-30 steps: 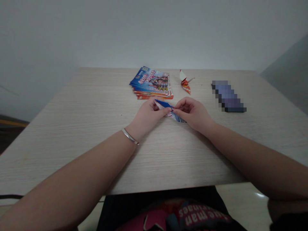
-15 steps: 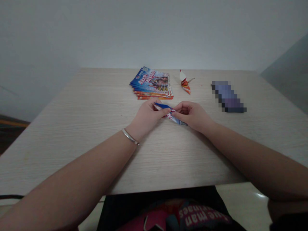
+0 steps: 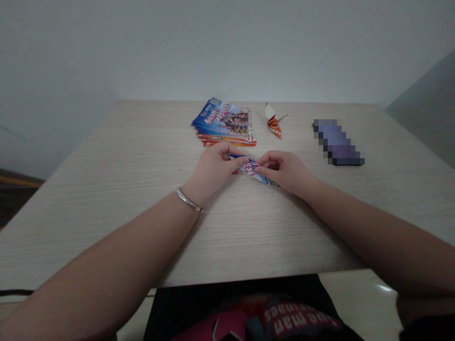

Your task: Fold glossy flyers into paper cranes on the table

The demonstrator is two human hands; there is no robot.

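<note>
At the middle of the table (image 3: pixel 124 156), I see the left hand (image 3: pixel 213 166) and the right hand (image 3: pixel 284 171) meeting over a small folded paper (image 3: pixel 253 169). The left hand's thumb and fingers are closed on the paper's far left end. The right hand pinches it from the other side, fingertips curled in tight. The paper is a narrow blue strip with red and white print, slanting from upper left to lower right between the two hands, low over the wood. From here I cannot tell whether it rests on the surface. A thin silver bracelet (image 3: pixel 187 200) sits on the left wrist. Just beyond the hands lies a stack of leaflets (image 3: pixel 224 124), fanned slightly. To its right stands a paper crane (image 3: pixel 273 122) in orange and white, apart from the stack. Farther right a dark flat object (image 3: pixel 337 142) lies on the wood, too blurred to identify.
</note>
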